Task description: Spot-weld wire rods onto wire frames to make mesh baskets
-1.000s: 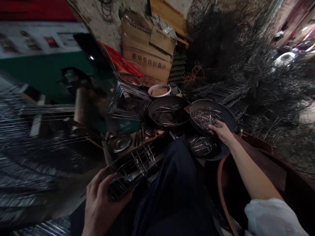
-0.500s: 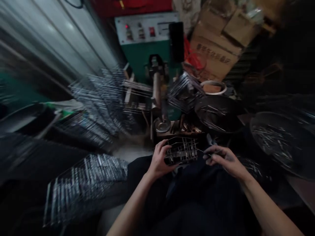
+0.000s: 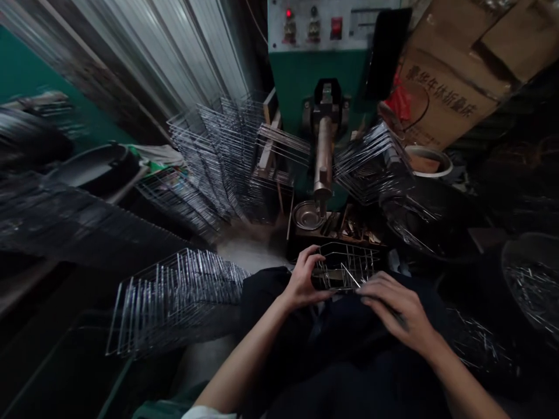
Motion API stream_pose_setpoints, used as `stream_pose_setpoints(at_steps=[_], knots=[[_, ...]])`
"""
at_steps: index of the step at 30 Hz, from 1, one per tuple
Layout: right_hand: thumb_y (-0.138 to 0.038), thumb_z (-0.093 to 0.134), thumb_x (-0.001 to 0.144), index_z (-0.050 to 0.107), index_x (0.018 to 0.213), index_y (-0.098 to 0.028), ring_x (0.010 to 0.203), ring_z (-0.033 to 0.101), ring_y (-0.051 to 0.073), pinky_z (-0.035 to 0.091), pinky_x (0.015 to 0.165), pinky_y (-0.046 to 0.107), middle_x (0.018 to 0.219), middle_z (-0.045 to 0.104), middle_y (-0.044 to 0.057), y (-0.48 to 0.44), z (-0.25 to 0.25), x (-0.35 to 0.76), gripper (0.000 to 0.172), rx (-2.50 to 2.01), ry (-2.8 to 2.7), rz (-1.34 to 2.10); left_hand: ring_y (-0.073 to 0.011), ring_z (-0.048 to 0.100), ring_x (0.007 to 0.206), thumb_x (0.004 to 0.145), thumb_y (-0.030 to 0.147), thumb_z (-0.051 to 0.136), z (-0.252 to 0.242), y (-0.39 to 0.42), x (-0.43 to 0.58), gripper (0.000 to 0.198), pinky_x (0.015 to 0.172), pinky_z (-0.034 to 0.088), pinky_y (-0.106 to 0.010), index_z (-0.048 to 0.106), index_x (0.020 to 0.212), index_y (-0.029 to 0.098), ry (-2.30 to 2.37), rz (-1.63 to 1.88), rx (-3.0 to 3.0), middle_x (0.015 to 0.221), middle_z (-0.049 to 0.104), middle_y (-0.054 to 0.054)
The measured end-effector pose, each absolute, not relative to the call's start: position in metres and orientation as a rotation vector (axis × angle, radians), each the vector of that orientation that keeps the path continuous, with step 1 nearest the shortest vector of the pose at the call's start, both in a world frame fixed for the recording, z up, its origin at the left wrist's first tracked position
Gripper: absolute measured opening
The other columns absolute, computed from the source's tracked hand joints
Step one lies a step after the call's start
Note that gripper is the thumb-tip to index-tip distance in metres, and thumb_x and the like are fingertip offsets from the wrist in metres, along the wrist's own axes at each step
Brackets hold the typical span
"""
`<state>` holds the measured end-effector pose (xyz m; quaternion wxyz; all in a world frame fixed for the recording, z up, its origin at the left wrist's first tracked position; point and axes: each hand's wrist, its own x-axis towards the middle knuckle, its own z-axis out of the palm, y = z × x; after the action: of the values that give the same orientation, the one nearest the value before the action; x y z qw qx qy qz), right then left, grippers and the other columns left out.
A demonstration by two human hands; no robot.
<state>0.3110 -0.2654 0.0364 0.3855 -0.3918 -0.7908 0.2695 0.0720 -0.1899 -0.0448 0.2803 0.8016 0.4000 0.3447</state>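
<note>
A small wire rack [image 3: 349, 254] rests over my lap, just in front of the machine's metal cylinder [image 3: 324, 151]. My left hand [image 3: 304, 281] grips its left side, thumb along the near edge and fingers over the top. At the rack's right side, my right hand [image 3: 395, 302] pinches a thin bent metal wire [image 3: 350, 275], which slants up over the rack. A round metal dish [image 3: 308, 215] sits beyond the rack, below the cylinder.
Stacked wire racks stand at the left [image 3: 174, 291] and back left [image 3: 218, 151]. A dark basin [image 3: 432, 215] with wires is at right, another [image 3: 537, 285] farther right. Behind are a green machine [image 3: 297, 75], a phone [image 3: 388, 52] and a cardboard box [image 3: 449, 87].
The view has shifted, so the surroundings sit lower and mostly farther right. My right hand has come closer to the rack, and the wire in it now lies over the rack.
</note>
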Motion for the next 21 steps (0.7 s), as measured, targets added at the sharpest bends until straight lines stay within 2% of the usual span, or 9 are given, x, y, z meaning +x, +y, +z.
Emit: stream_pose_setpoints(at_steps=[3,7,11,14,21], knots=[[-0.014,0.055,0.097,0.064,0.115,-0.028,0.087,0.064,0.022,0.054,0.079,0.038,0.096,0.069,0.005,-0.265,0.038,0.312,0.025,-1.043,-2.054,0.707,-0.0341,0.044,0.136,0.059,0.037,0.087,-0.051,-0.186,0.074,0.074,0.109,0.044,-0.051,0.05,0.12,0.018,1.043,0.967,2.127,0.142,0.042,-0.02],[-0.015,0.053,0.099,0.063,0.118,-0.027,0.089,0.065,0.022,0.054,0.082,0.04,0.098,0.07,0.005,-0.252,0.019,0.304,0.025,-1.055,-2.135,0.594,-0.0335,0.043,0.135,0.057,0.036,0.088,-0.058,-0.184,0.08,0.078,0.109,0.043,-0.05,0.048,0.121,0.018,0.993,1.001,2.103,0.141,0.041,-0.019],[-0.017,0.052,0.1,0.053,0.138,-0.025,0.107,0.062,0.025,0.055,0.092,0.044,0.118,0.068,0.009,-0.244,0.001,0.297,0.039,-1.098,-2.261,0.394,-0.0349,0.043,0.134,0.054,0.037,0.09,-0.063,-0.18,0.084,0.082,0.108,0.043,-0.051,0.046,0.121,0.019,0.949,1.054,2.06,0.139,0.04,-0.019],[-0.009,0.047,0.099,0.044,0.149,-0.022,0.117,0.058,0.027,0.053,0.098,0.047,0.132,0.062,0.01,-0.243,-0.008,0.297,0.052,-1.138,-2.388,0.209,-0.036,0.045,0.131,0.054,0.041,0.09,-0.068,-0.176,0.085,0.081,0.105,0.045,-0.052,0.045,0.119,0.02,0.936,1.089,2.02,0.136,0.04,-0.018],[-0.007,0.046,0.098,0.039,0.153,-0.022,0.116,0.061,0.025,0.056,0.096,0.042,0.132,0.064,0.009,-0.243,-0.017,0.296,0.057,-1.106,-2.446,0.044,-0.0366,0.047,0.128,0.053,0.039,0.089,-0.077,-0.171,0.087,0.08,0.102,0.046,-0.054,0.045,0.117,0.022,0.903,1.172,1.941,0.134,0.039,-0.016]])
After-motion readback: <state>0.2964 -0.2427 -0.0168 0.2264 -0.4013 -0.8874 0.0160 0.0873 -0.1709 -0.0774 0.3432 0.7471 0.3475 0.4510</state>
